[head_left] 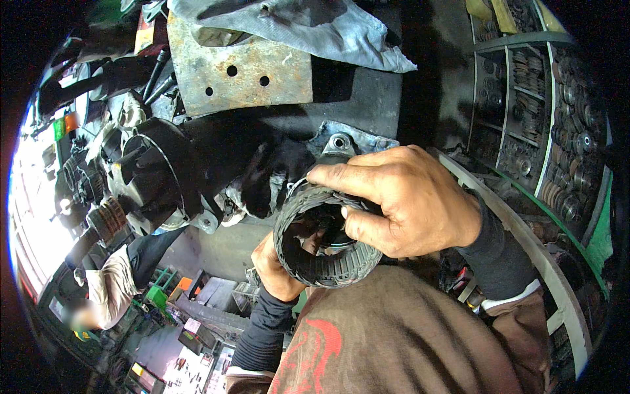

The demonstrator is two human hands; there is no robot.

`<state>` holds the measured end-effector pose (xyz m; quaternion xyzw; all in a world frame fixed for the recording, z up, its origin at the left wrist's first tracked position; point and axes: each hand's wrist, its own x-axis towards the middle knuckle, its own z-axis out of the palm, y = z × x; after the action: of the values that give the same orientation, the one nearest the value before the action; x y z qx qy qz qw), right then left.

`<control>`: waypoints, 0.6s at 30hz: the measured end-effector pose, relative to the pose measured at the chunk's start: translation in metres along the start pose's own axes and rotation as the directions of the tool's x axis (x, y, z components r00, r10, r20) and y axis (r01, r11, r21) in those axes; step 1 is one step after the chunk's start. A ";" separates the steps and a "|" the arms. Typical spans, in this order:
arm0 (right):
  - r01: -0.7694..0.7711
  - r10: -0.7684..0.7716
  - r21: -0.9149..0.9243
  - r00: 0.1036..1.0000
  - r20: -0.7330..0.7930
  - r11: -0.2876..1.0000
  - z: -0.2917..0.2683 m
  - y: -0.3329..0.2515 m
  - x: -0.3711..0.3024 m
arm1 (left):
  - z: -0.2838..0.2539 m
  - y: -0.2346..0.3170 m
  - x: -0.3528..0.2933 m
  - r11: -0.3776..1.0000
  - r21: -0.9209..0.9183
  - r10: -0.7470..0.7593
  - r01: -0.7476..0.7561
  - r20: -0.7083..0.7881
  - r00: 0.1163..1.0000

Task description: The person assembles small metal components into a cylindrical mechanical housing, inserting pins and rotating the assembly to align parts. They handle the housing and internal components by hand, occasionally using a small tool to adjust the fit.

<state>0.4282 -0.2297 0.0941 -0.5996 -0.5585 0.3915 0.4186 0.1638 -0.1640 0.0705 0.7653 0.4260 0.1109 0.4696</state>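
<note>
A dark ring-shaped stator core [329, 268], with slots round its inner wall and what looks like woven windings along its rim, is in front of my chest. Wrapped round its lower left side is my left hand [274, 266], whose fingers also show dimly through the ring's opening. My right hand [417, 200] comes from the right and grips the upper right rim, index finger on top and thumb at the inner edge. A small bright wire-like piece [291, 186] shows at the rim near my right index fingertip.
Just beyond lies a large dark cylindrical motor housing [157, 174] with a metal bracket [339, 141]. Behind are a rusty drilled plate [239, 72] and a grey cloth [295, 33]. Shelves of parts [525, 98] stand at right. Another person [111, 289] is at lower left.
</note>
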 end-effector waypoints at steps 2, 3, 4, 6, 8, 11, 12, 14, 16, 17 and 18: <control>-0.020 0.020 0.003 1.000 0.017 1.000 -0.002 -0.001 -0.001 | -0.002 0.001 0.003 0.999 0.028 -0.035 0.033 0.050 0.998; -0.024 0.023 0.001 1.000 0.018 1.000 -0.002 0.000 -0.001 | -0.004 0.008 0.007 0.996 0.085 -0.038 0.031 0.075 0.996; -0.021 0.021 -0.002 1.000 0.022 1.000 -0.003 -0.001 -0.002 | -0.001 0.005 0.006 0.999 0.030 -0.023 0.022 0.040 0.999; -0.023 0.024 -0.012 0.999 0.031 1.000 -0.001 -0.001 -0.003 | 0.005 -0.006 0.001 0.997 -0.079 0.002 -0.004 -0.032 0.999; -0.034 0.035 -0.034 0.999 0.031 0.999 -0.001 -0.002 -0.003 | 0.006 -0.014 -0.001 0.998 -0.064 -0.011 0.010 -0.016 1.000; -0.015 0.015 -0.025 1.000 0.005 1.000 0.001 0.001 -0.007 | 0.004 -0.008 0.006 0.988 0.066 0.139 -0.140 0.015 0.990; -0.010 0.010 -0.027 1.000 0.000 1.000 0.000 0.000 -0.008 | 0.003 -0.005 0.009 0.968 0.126 0.215 -0.218 0.033 0.976; 0.000 0.000 -0.031 1.000 -0.008 1.000 0.000 -0.001 -0.008 | 0.003 -0.008 0.008 0.967 0.112 0.227 -0.230 0.039 0.973; -0.004 0.004 -0.026 1.000 0.001 1.000 -0.001 -0.002 -0.008 | 0.003 -0.009 0.008 0.961 0.115 0.249 -0.253 0.041 0.968; -0.006 0.006 -0.024 1.000 0.006 1.000 -0.001 -0.003 -0.008 | 0.003 -0.007 0.009 0.955 0.124 0.265 -0.268 0.040 0.963; -0.001 0.001 -0.030 1.000 0.008 1.000 -0.001 -0.003 -0.007 | 0.003 -0.006 0.009 0.950 0.134 0.281 -0.283 0.039 0.959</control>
<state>0.4272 -0.2368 0.0970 -0.6046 -0.5655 0.3857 0.4073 0.1677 -0.1579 0.0618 0.8501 0.3145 0.1397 0.3987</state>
